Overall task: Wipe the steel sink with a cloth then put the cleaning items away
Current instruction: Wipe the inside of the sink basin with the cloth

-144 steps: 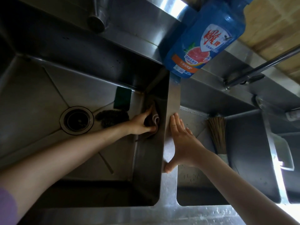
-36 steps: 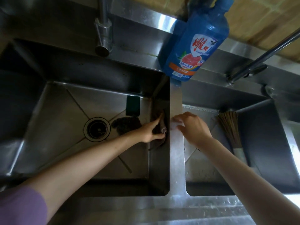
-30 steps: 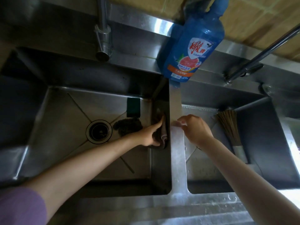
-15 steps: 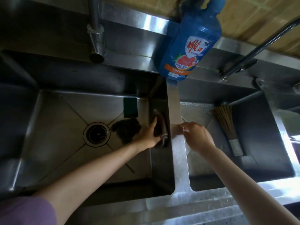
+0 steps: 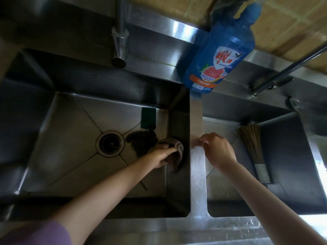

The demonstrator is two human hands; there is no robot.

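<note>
clearly wiping is under way: the left hand (image 5: 160, 155) grips the cloth (image 5: 174, 151) against the sink (image 5: 178, 121) wall beside it; the right hand (image 5: 215, 149), fingers curled, rests on the divider (image 5: 197, 174). next, wipe onward.

Far beyond the right hand (image 5: 216, 149), along the top of the view, runs a wall (image 5: 286, 23) of tan square tiles with pale grout lines. Below it a stainless steel upstand (image 5: 159, 27) catches a bright streak of light. Beyond the left hand (image 5: 159, 155) and off to its left, a steel tap spout (image 5: 119, 41) points downward. Beyond and to the right of the right hand, a thin metal tap arm (image 5: 292, 64) slants across the steel ledge. Nearer than both hands, the front counter edge (image 5: 177, 230) is speckled with droplets. Far right of the right hand, daylight (image 5: 316, 225) glares white on the steel; elsewhere the scene is dim.
</note>
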